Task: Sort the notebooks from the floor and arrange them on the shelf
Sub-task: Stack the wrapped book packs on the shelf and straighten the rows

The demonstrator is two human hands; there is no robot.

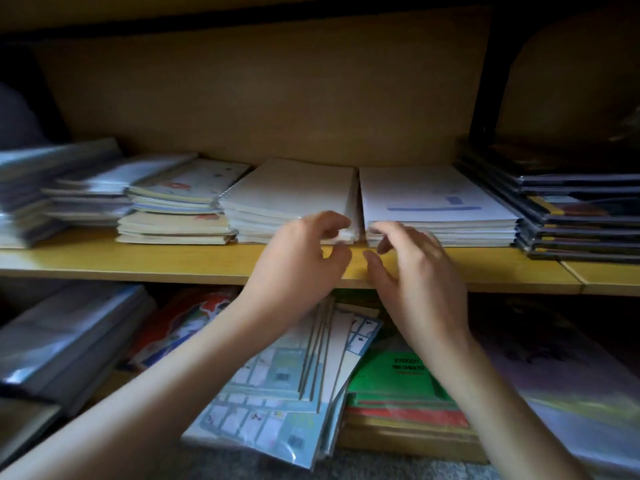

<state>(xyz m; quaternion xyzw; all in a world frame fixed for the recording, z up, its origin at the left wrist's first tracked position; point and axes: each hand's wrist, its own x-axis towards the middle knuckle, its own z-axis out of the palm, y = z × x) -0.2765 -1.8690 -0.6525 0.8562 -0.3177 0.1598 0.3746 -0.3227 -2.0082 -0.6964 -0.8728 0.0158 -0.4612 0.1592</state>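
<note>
Two stacks of white notebooks lie side by side on the yellow shelf board [138,263]: a plain one [287,199] and one with a blue stripe on its top cover [433,202]. My left hand [301,258] is at the front right corner of the plain stack, fingers curled, fingertips at its edge. My right hand [412,268] is at the front left corner of the striped stack, fingers bent and loosely spread. Neither hand plainly grips a notebook. Below the shelf lie more notebooks: a light blue wrapped pile [270,400] and a green-topped pile [398,379].
More stacks fill the shelf: cream illustrated notebooks [180,209] and wrapped ones [69,188] at left, dark-covered books [571,209] at right. Plastic-wrapped packs [65,341] sit at lower left, a pale pack [561,386] at lower right. A dark upright [491,74] divides the shelf.
</note>
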